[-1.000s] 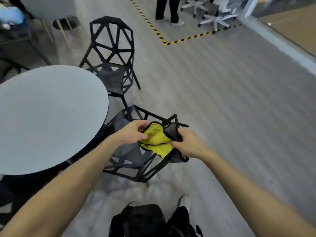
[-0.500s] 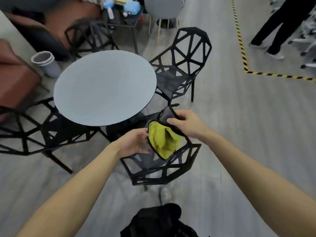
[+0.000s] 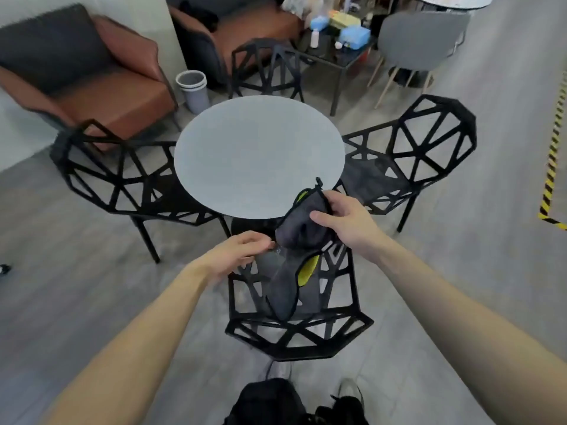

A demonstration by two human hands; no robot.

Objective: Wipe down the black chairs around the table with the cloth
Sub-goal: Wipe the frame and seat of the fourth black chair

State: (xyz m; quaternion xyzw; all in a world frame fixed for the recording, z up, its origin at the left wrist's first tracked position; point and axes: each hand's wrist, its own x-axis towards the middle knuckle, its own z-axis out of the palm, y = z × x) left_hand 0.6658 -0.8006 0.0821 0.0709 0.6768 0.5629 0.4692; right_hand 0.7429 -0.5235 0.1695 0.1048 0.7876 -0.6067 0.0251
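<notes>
Several black lattice chairs ring a round grey table: the nearest chair right below my hands, one on the left, one on the right, one at the far side. A grey cloth with a yellow underside hangs over the nearest chair's seat. My right hand grips its upper part, thumb on the grey face. My left hand pinches the cloth's left edge with bent fingers.
Brown armchairs stand at the back left with a grey bin between them. A cluttered dark side table and a grey chair are at the back right. Yellow-black floor tape runs along the right edge.
The view has swung left to take in the whole table. The cloth has turned over from its yellow side to its grey side and now hangs longer over the nearest chair.
</notes>
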